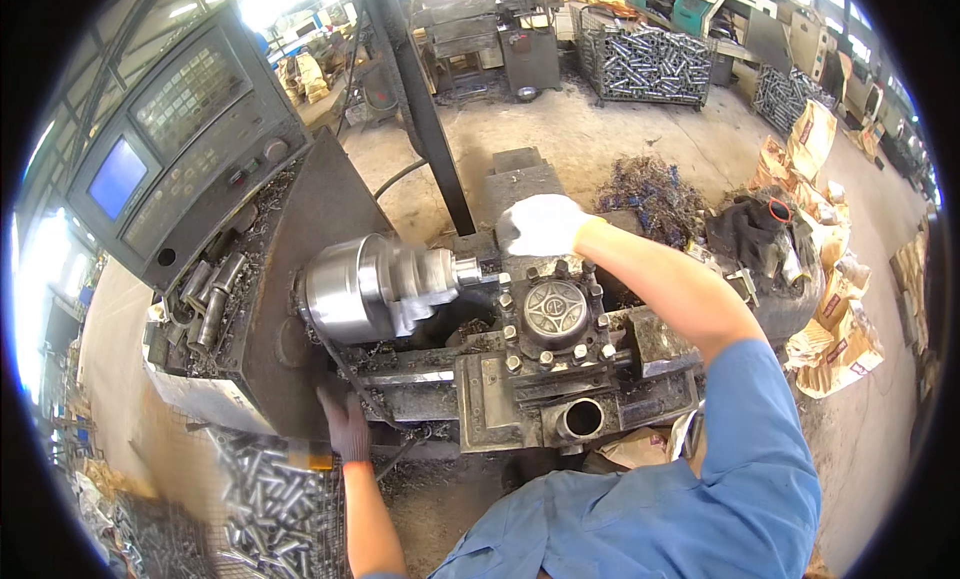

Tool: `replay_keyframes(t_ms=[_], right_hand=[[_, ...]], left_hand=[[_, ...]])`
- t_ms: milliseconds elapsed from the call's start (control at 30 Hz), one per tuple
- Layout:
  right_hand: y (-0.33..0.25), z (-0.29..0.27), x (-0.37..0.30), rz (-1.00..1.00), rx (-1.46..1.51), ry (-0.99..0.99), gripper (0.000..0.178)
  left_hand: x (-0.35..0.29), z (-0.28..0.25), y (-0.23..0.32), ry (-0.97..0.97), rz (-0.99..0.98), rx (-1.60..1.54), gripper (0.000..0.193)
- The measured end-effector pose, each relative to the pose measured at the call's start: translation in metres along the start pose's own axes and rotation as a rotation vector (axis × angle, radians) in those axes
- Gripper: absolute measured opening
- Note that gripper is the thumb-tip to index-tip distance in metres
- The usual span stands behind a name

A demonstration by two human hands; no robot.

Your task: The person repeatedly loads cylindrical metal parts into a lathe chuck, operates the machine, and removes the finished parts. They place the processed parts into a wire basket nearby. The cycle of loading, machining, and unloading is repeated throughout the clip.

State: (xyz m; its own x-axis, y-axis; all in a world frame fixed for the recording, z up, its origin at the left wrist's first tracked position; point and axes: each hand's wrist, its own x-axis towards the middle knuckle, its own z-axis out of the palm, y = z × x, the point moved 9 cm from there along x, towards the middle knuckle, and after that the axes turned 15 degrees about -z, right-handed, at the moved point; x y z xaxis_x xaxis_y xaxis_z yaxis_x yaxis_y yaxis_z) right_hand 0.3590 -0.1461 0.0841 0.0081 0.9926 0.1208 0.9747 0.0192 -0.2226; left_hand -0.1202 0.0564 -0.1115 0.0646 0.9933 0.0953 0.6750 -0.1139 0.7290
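Observation:
My right hand (543,226), in a white glove, is closed at the far side of the lathe's square tool post (553,309); what its fingers hold is hidden. In a dark glove, my left hand (347,426) is low beside the headstock, at the bed's near edge. Its fingers point up with the thumb apart, and nothing shows in them. Between the hands, the shiny chuck (350,291) has blurred jaws (415,284). A short bright metal piece (467,271) sticks out of them toward the tool post.
A control panel (180,129) with a lit screen stands at left. Metal parts (215,304) lie on the headstock ledge. Below is a bin of metal pieces (275,504). Metal shavings (655,204) are heaped beyond the lathe. Paper sacks (835,309) stand at right. A dark post (415,109) rises behind.

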Motion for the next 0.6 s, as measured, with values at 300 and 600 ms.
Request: replay_keyframes(t_ms=[300, 600], right_hand=[[0.075, 0.063, 0.027, 0.053, 0.104, -0.487, 0.034], [0.191, -0.033, -0.015, 0.619, -0.204, 0.135, 0.036]], left_hand=[[0.028, 0.001, 0.101, -0.190, 0.008, 0.255, 0.073], [0.086, 0.034, 0.277, -0.367, 0.488, -0.234, 0.065]])
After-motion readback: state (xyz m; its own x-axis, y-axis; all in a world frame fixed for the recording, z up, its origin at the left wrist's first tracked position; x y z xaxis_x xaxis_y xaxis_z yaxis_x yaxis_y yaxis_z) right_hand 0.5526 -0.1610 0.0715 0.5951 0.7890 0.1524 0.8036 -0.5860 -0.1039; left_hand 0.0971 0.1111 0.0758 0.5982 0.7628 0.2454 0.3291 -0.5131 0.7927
